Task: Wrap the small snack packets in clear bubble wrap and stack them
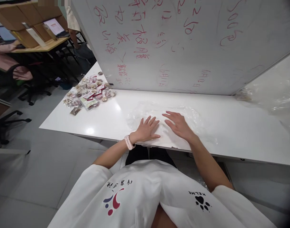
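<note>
A clear plastic bag or sheet (192,115) lies spread and wrinkled on the white table (230,120) in front of me. My left hand (147,129) rests flat on its left part, fingers spread, with a pale pink watch band on the wrist. Over the middle of the plastic is my right hand (177,124), its fingers stretched out and apart; whether it presses down or hovers I cannot tell. Neither hand grips anything. The plastic is so transparent that its edges are hard to make out.
A pile of small clear packets (87,93) with red-and-white labels sits at the table's left end. A whiteboard (159,47) with red writing stands along the back edge. More clear plastic (266,91) is bunched at the right. A seated person (11,61) is at a desk, far left.
</note>
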A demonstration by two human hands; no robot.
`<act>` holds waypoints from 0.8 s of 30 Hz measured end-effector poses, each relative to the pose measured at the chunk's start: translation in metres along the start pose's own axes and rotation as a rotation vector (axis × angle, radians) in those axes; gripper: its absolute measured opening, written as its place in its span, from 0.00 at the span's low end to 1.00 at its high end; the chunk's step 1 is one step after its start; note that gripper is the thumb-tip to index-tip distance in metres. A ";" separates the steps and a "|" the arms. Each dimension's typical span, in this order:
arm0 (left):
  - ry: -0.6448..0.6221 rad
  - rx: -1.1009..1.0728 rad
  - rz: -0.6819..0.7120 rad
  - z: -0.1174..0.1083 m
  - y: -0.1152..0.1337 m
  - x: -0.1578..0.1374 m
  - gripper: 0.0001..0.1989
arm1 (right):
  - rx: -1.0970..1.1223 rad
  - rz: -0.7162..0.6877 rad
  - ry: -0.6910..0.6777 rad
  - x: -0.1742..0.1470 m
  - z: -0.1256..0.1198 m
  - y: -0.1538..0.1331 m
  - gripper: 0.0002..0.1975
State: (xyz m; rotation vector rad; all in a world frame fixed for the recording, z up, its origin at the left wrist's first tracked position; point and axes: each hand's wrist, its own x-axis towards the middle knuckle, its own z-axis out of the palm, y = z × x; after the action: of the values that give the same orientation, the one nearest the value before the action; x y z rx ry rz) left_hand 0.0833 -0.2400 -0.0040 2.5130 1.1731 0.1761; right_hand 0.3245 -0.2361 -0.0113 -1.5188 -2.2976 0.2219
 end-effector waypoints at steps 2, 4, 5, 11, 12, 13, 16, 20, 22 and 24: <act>-0.111 -0.088 0.008 0.005 -0.014 0.000 0.36 | -0.065 0.065 -0.106 0.026 0.031 0.006 0.28; -0.057 -0.242 0.002 -0.007 -0.042 -0.002 0.29 | -0.144 0.155 -0.145 0.039 0.053 0.022 0.29; 0.041 -0.306 -0.040 -0.017 -0.060 -0.003 0.26 | -0.171 0.183 -0.144 0.041 0.059 0.031 0.30; 0.718 -0.064 -0.645 -0.086 -0.194 0.001 0.35 | -0.213 0.193 -0.088 0.034 0.063 0.055 0.31; 0.686 -0.030 -0.698 -0.092 -0.213 0.003 0.40 | -0.212 0.190 -0.077 0.033 0.064 0.055 0.31; 0.633 0.001 -0.739 -0.096 -0.229 0.005 0.43 | -0.209 0.184 -0.067 0.032 0.065 0.054 0.31; 0.439 0.041 -0.835 -0.097 -0.256 0.008 0.41 | -0.193 0.159 -0.035 0.032 0.068 0.055 0.30; 0.350 0.054 -0.857 -0.075 -0.245 -0.004 0.32 | -0.172 0.142 0.003 0.032 0.070 0.057 0.28; 0.368 0.109 -0.818 -0.059 -0.227 -0.017 0.26 | -0.168 0.144 0.009 0.032 0.069 0.057 0.28; 0.388 0.178 -0.774 -0.046 -0.205 -0.031 0.22 | -0.164 0.147 0.005 0.031 0.068 0.056 0.28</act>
State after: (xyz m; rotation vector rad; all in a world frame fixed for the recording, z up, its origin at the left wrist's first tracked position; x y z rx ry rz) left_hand -0.0956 -0.1299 -0.0372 2.0091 2.3020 0.3700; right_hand 0.3347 -0.1797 -0.0854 -1.7693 -2.2491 0.0688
